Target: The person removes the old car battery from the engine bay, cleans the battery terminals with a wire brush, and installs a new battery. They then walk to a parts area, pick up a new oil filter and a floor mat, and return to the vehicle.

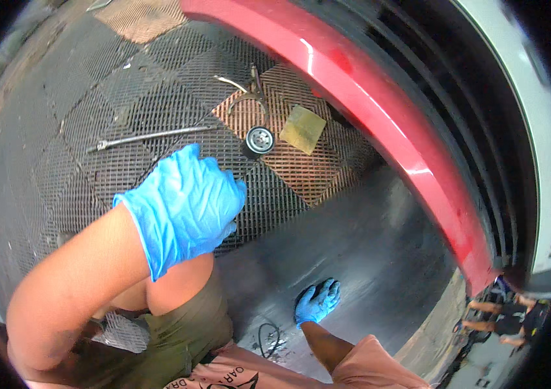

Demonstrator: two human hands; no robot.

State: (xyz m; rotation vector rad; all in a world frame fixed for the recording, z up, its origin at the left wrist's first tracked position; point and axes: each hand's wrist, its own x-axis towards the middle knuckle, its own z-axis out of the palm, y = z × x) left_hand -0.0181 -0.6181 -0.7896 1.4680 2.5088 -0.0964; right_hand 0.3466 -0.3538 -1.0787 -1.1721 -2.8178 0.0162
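My left hand, in a blue glove, hangs closed above the grid floor beside my bent knee. Its fingers curl out of sight, so whatever they may hold is hidden. My right hand, in a smudged blue glove, rests on a dark smooth mat with its fingers stretched out. Beyond my left hand an oil filter stands on the floor, its round metal end up. A curved-jaw tool lies behind it, and a yellowish square pad to its right. A long metal bar lies left of the filter.
A red car bumper arches over the far and right side. Black and orange grid tiles cover the floor. A dark cable loop lies near my right arm. People appear at the far lower right.
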